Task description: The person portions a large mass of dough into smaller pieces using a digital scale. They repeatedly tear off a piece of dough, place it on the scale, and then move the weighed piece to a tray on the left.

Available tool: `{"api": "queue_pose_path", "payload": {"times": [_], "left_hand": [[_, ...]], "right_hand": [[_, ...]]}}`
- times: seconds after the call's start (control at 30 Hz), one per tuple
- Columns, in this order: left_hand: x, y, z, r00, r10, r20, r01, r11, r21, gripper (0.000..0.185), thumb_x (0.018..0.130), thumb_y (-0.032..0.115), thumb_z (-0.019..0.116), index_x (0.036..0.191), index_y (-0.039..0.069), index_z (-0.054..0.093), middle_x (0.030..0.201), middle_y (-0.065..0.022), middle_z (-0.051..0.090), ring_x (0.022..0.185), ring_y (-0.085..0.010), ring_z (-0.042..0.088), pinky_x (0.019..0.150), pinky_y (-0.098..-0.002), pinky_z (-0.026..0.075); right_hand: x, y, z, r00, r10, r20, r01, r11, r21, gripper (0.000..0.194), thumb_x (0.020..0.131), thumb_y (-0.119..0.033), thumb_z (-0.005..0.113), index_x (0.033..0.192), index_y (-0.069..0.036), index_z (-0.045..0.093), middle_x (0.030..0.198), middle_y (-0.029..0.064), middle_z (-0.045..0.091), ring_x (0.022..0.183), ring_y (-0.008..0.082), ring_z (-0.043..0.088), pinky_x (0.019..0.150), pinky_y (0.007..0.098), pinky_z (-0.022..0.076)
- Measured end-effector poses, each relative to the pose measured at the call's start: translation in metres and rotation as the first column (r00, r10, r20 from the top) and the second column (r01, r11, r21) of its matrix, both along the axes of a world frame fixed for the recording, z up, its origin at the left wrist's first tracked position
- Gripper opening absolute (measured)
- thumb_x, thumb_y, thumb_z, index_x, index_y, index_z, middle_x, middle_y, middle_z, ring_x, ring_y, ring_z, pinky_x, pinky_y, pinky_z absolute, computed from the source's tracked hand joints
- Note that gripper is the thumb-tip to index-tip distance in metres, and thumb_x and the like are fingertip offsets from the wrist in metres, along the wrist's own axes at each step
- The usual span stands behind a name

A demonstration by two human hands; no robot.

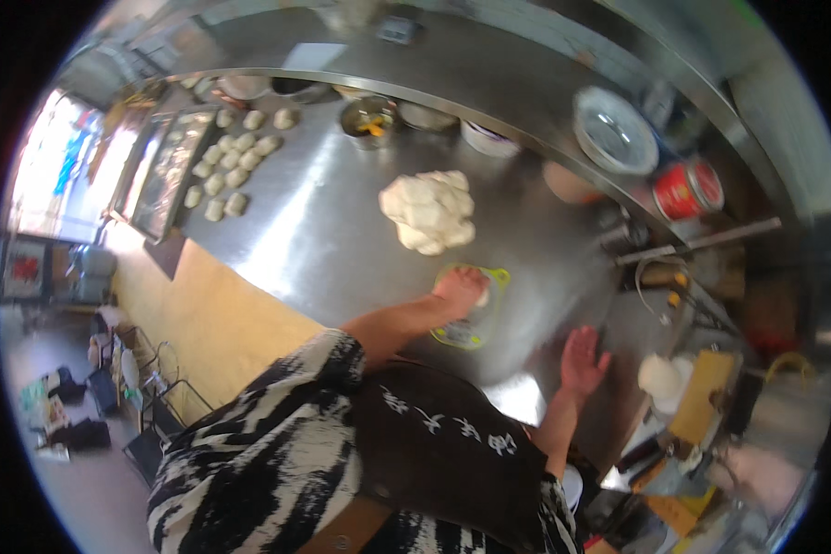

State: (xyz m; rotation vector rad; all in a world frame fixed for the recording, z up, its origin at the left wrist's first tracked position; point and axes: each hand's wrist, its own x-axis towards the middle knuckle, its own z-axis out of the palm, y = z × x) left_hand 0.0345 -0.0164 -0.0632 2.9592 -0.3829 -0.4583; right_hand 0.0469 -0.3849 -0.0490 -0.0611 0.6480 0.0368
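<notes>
My left hand [461, 288] rests over a small board with a lime-green rim [503, 277]. A bit of pale dough [483, 299] shows at the edge of that hand; how the fingers meet it is hidden. To the right, my right hand [583, 361] is raised near the table's front edge, fingers extended and nothing in it. Beyond the board a large lumpy mass of dough [429, 211] lies on the steel worktable [311, 228]. Many small dough balls [238, 158] sit at the table's far left.
A glass-topped tray [163, 176] stands left of the dough balls. At the back are a metal bowl [369, 123] with something yellow inside and a white bowl [490, 140]. The raised shelf [471, 62] holds a basin [615, 130] and a red can [688, 190]. A wooden block [705, 396] lies right.
</notes>
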Motion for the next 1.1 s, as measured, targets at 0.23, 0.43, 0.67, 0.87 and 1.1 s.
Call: {"api": "queue_pose_path", "payload": {"times": [0.23,0.43,0.67,0.87,1.1], "left_hand": [[0.0,0.098,0.089,0.558,0.173,-0.812,-0.591,-0.603,-0.535,0.042,0.089,0.014,0.065,0.131,0.008,0.061,0.135,-0.011,0.063,0.127,-0.0288,0.061,0.103,-0.0461,0.051],[-0.083,0.352,0.299,-0.093,0.954,0.285,-0.423,0.222,-0.879,0.034,0.103,0.033,0.06,0.121,0.005,0.062,0.109,-0.009,0.066,0.104,-0.0261,0.062,0.093,-0.0417,0.05],[-0.186,0.595,0.29,-0.23,0.383,0.895,-0.826,0.409,-0.388,0.056,0.1,0.034,0.065,0.147,0.006,0.051,0.155,-0.0216,0.047,0.139,-0.0395,0.047,0.106,-0.0551,0.043],[-0.259,0.542,0.024,0.038,0.998,0.052,-0.993,0.031,0.115,0.083,0.094,0.048,0.07,0.164,0.023,0.034,0.173,-0.011,0.025,0.158,-0.0339,0.028,0.115,-0.0804,0.028],[-0.207,0.289,0.022,0.192,0.958,0.213,-0.802,0.278,-0.529,0.038,0.091,0.018,0.069,0.128,0.007,0.068,0.128,-0.0171,0.067,0.121,-0.0378,0.061,0.103,-0.0466,0.051]], "right_hand": [[0.0,0.011,0.015,0.992,-0.072,0.106,0.067,0.996,0.051,0.072,0.108,-0.053,0.047,0.158,-0.002,0.041,0.164,0.0156,0.043,0.151,0.0324,0.041,0.128,0.0554,0.0257],[-0.004,-0.004,0.015,0.971,-0.102,0.214,0.082,0.992,0.097,0.052,0.107,-0.043,0.05,0.142,-0.004,0.056,0.14,0.0119,0.062,0.133,0.0289,0.057,0.118,0.0526,0.0401],[-0.012,0.015,-0.003,0.982,0.18,0.055,-0.176,0.982,-0.068,0.021,0.104,-0.029,0.059,0.097,-0.011,0.069,0.086,0.0002,0.068,0.089,0.0191,0.066,0.085,0.0386,0.0552],[-0.016,0.092,0.042,0.829,0.556,-0.067,-0.544,0.772,-0.329,0.028,0.104,-0.037,0.059,0.103,-0.011,0.067,0.09,0.0036,0.066,0.091,0.0207,0.064,0.09,0.0395,0.0537],[-0.045,0.226,0.065,0.509,0.819,-0.265,0.256,-0.438,-0.862,0.061,0.095,-0.015,0.072,0.152,-0.009,0.051,0.141,0.018,0.057,0.135,0.0337,0.053,0.114,0.0554,0.0429]]}}
